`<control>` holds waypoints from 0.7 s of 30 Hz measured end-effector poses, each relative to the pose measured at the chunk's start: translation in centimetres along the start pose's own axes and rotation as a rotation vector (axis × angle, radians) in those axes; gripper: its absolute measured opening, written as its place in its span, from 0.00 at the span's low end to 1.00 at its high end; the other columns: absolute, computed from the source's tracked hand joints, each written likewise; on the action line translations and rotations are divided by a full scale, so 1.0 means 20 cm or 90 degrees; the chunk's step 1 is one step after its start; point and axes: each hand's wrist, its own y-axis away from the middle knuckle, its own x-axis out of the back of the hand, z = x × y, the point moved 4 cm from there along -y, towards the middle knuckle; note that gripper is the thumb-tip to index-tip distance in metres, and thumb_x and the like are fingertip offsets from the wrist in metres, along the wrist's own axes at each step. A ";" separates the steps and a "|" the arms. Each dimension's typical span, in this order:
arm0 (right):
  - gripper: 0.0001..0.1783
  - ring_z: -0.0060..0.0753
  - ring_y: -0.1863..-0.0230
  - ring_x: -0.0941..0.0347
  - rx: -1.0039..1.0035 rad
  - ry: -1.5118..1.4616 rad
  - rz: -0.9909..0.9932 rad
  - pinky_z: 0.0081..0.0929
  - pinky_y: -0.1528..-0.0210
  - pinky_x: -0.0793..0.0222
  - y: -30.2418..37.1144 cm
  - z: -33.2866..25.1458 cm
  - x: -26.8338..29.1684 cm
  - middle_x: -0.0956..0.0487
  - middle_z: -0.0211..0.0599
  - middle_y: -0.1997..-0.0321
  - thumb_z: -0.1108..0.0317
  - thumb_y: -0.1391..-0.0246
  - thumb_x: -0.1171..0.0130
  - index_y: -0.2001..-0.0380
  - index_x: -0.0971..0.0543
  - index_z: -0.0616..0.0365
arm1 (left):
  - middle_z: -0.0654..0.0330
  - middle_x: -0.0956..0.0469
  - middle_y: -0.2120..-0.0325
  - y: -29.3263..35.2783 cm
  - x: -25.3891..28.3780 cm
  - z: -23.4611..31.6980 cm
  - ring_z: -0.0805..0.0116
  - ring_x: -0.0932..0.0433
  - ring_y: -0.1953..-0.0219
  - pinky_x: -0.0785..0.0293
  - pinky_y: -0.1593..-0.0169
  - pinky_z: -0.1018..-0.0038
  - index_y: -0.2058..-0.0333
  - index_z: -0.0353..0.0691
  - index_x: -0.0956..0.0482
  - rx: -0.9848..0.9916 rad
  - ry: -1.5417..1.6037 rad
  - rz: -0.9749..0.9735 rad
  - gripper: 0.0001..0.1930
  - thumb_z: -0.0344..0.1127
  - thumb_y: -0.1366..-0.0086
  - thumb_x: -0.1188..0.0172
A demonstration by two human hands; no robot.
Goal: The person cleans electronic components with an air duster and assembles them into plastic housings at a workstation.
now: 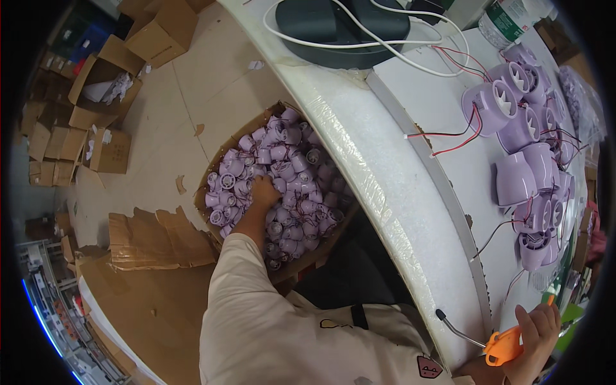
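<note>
My left hand point(263, 192) reaches down into a large cardboard box point(204, 183) heaped with light purple plastic housings point(292, 228), many with thin wires attached. Its fingers curl down among the housings, and whatever is in them is hidden. At the lower right, my right hand point(536, 340) grips an orange-handled tool point(504, 346) with a thin metal shaft and a black tip. That tool is above the white worktable point(385, 186). More purple housings point(516, 176) with red and black wires are grouped on the table's right side, beyond my right hand.
A dark device point(343, 32) with a white cable lies at the table's far end, near a clear plastic bottle point(504, 25). The table's edge runs between the box and the tabletop housings. Open cartons point(106, 80) and cardboard sheets point(160, 239) are on the left.
</note>
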 end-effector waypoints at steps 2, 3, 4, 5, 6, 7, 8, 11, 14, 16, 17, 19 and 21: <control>0.26 0.45 0.61 0.27 -0.010 -0.002 -0.008 0.46 0.51 0.33 -0.01 0.00 0.00 0.26 0.41 0.68 0.63 0.60 0.43 0.54 0.20 0.59 | 0.45 0.31 0.56 -0.01 -0.03 0.05 0.44 0.27 0.54 0.29 0.48 0.59 0.52 0.39 0.28 0.033 -0.075 -0.086 0.29 0.30 0.58 0.34; 0.26 0.45 0.61 0.27 -0.008 -0.009 -0.014 0.46 0.51 0.33 -0.01 0.00 0.01 0.26 0.41 0.68 0.63 0.59 0.43 0.53 0.20 0.59 | 0.43 0.35 0.52 0.02 -0.04 0.05 0.43 0.28 0.52 0.30 0.46 0.60 0.48 0.39 0.32 0.033 -0.026 -0.121 0.33 0.31 0.56 0.33; 0.26 0.45 0.61 0.27 -0.012 -0.009 -0.012 0.46 0.51 0.33 -0.01 0.00 0.01 0.26 0.41 0.68 0.63 0.59 0.43 0.53 0.20 0.59 | 0.42 0.38 0.48 0.04 -0.04 0.05 0.41 0.29 0.50 0.30 0.45 0.60 0.44 0.40 0.36 0.033 0.023 -0.156 0.37 0.31 0.55 0.32; 0.26 0.45 0.61 0.27 -0.016 -0.013 -0.018 0.47 0.51 0.33 0.00 0.00 0.01 0.26 0.41 0.68 0.62 0.59 0.43 0.53 0.21 0.59 | 0.41 0.44 0.44 0.02 -0.11 0.00 0.38 0.32 0.45 0.31 0.43 0.59 0.42 0.39 0.38 0.049 0.083 -0.157 0.40 0.35 0.54 0.30; 0.26 0.45 0.60 0.27 -0.016 -0.017 -0.023 0.47 0.51 0.33 -0.01 0.00 0.01 0.26 0.41 0.68 0.62 0.59 0.43 0.53 0.21 0.59 | 0.41 0.44 0.44 0.05 -0.15 -0.03 0.38 0.32 0.45 0.31 0.43 0.59 0.42 0.39 0.38 0.048 0.082 -0.156 0.40 0.35 0.54 0.30; 0.26 0.45 0.60 0.27 -0.019 -0.017 -0.024 0.47 0.51 0.33 -0.01 0.00 0.02 0.26 0.41 0.68 0.62 0.59 0.43 0.53 0.21 0.59 | 0.41 0.42 0.44 0.07 -0.17 -0.03 0.39 0.32 0.45 0.31 0.44 0.59 0.42 0.39 0.38 0.034 0.103 -0.079 0.39 0.35 0.54 0.30; 0.26 0.46 0.61 0.27 -0.017 -0.020 -0.022 0.47 0.51 0.33 -0.02 0.00 0.02 0.26 0.41 0.68 0.62 0.59 0.43 0.53 0.21 0.59 | 0.41 0.41 0.45 0.09 -0.19 -0.02 0.40 0.33 0.45 0.31 0.44 0.59 0.43 0.38 0.37 0.021 0.125 -0.002 0.39 0.35 0.55 0.30; 0.25 0.46 0.61 0.27 -0.012 -0.019 -0.019 0.46 0.52 0.33 -0.03 0.00 0.01 0.25 0.41 0.68 0.63 0.59 0.43 0.54 0.20 0.59 | 0.42 0.38 0.46 0.14 -0.22 0.01 0.41 0.32 0.46 0.32 0.44 0.59 0.45 0.38 0.35 0.034 0.176 0.112 0.38 0.34 0.56 0.29; 0.24 0.46 0.62 0.27 -0.014 -0.016 -0.016 0.45 0.53 0.32 -0.05 -0.01 0.02 0.25 0.42 0.69 0.64 0.58 0.44 0.55 0.20 0.59 | 0.44 0.33 0.52 0.14 -0.19 0.04 0.42 0.31 0.49 0.32 0.45 0.59 0.48 0.38 0.32 0.018 0.101 0.196 0.35 0.32 0.59 0.30; 0.24 0.47 0.62 0.27 -0.014 -0.015 -0.021 0.45 0.54 0.32 -0.05 -0.01 0.02 0.25 0.42 0.69 0.65 0.58 0.44 0.55 0.20 0.59 | 0.44 0.32 0.55 0.07 -0.16 0.05 0.43 0.31 0.50 0.31 0.46 0.59 0.50 0.37 0.31 0.015 0.060 0.112 0.34 0.31 0.60 0.30; 0.24 0.46 0.62 0.27 -0.012 -0.016 -0.017 0.45 0.54 0.32 -0.05 -0.01 0.02 0.25 0.42 0.69 0.65 0.58 0.44 0.55 0.20 0.59 | 0.45 0.31 0.57 0.05 -0.15 0.04 0.43 0.30 0.52 0.31 0.48 0.58 0.52 0.37 0.29 0.010 0.018 0.029 0.32 0.30 0.60 0.31; 0.24 0.46 0.62 0.27 -0.009 -0.017 -0.011 0.44 0.54 0.32 -0.04 -0.01 0.01 0.25 0.42 0.69 0.65 0.58 0.44 0.55 0.20 0.59 | 0.46 0.30 0.59 0.04 -0.12 0.04 0.44 0.30 0.53 0.30 0.49 0.58 0.55 0.37 0.29 -0.006 0.031 0.027 0.30 0.31 0.61 0.31; 0.24 0.46 0.61 0.27 -0.016 -0.023 -0.015 0.44 0.54 0.32 -0.04 -0.01 0.01 0.25 0.42 0.68 0.65 0.58 0.44 0.55 0.20 0.59 | 0.47 0.30 0.61 0.05 -0.10 0.02 0.44 0.30 0.55 0.30 0.50 0.58 0.57 0.37 0.28 -0.024 0.043 0.026 0.28 0.33 0.61 0.31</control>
